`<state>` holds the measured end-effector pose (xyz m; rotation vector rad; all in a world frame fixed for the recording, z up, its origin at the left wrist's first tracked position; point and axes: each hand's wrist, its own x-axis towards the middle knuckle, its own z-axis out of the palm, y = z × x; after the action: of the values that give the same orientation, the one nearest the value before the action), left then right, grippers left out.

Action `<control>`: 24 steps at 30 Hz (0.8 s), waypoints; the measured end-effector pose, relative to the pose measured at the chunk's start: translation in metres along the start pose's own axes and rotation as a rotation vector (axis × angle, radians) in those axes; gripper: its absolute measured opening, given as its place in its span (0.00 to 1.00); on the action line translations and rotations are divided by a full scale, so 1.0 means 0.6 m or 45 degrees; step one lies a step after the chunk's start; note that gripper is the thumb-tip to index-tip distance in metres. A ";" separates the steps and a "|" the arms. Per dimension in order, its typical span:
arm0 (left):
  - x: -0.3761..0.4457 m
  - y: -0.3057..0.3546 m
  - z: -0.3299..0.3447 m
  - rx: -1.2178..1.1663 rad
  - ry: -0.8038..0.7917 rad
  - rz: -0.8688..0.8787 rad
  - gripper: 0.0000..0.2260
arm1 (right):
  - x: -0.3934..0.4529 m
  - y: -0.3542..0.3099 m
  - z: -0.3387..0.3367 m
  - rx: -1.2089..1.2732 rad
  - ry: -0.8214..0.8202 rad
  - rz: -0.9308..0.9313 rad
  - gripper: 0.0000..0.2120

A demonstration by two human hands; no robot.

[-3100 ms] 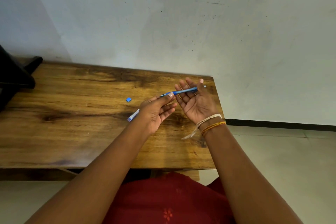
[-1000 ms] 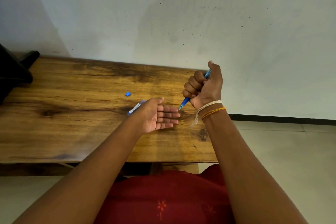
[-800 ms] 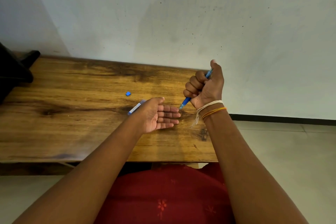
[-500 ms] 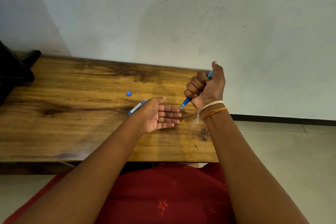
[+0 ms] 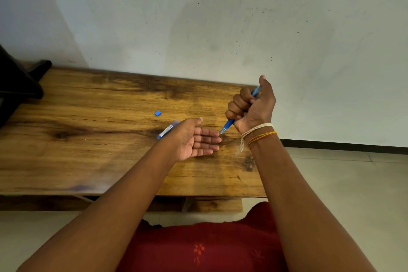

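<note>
My right hand (image 5: 251, 106) grips a blue pen (image 5: 227, 127) in a fist, tip pointing down and left, thumb up at the pen's top end. The tip hovers just above the fingertips of my left hand (image 5: 194, 139), which lies palm up with straight fingers over the wooden table (image 5: 88, 139). A blue and white pen part (image 5: 166, 132) lies on the table just behind my left hand, partly hidden by it. A small blue piece (image 5: 157, 113) sits on the wood farther back.
The table stands against a pale wall, its right edge just past my right wrist. A dark object (image 5: 15, 86) sits at the table's far left. Tiled floor (image 5: 344, 187) lies to the right. My red garment (image 5: 198, 247) is below.
Three seconds ago both hands held the pen level between them. Since then my right hand has closed it in a fist and my left has opened flat. Almost nothing moved in the last second.
</note>
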<state>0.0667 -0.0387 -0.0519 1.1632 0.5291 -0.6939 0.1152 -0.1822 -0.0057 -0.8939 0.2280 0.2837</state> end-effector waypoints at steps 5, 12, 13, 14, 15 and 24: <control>0.000 0.000 0.000 0.004 -0.004 0.001 0.25 | 0.003 -0.003 -0.003 0.062 -0.008 0.005 0.29; 0.000 0.000 -0.001 0.019 -0.008 0.013 0.25 | 0.000 -0.006 -0.009 0.123 -0.061 0.031 0.25; 0.000 0.000 -0.001 0.021 -0.008 0.012 0.25 | 0.000 -0.006 -0.009 0.132 -0.057 0.033 0.25; 0.000 -0.001 -0.001 0.024 -0.007 0.011 0.25 | 0.000 -0.006 -0.009 0.144 -0.052 0.038 0.26; 0.000 -0.001 -0.001 0.026 -0.005 0.010 0.25 | 0.000 -0.006 -0.009 0.155 -0.047 0.047 0.27; 0.000 0.000 0.000 0.033 0.001 0.010 0.25 | 0.007 -0.006 -0.010 0.116 -0.003 0.106 0.28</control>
<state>0.0668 -0.0385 -0.0520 1.1892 0.5178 -0.6954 0.1198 -0.1882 -0.0081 -0.7949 0.2745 0.3492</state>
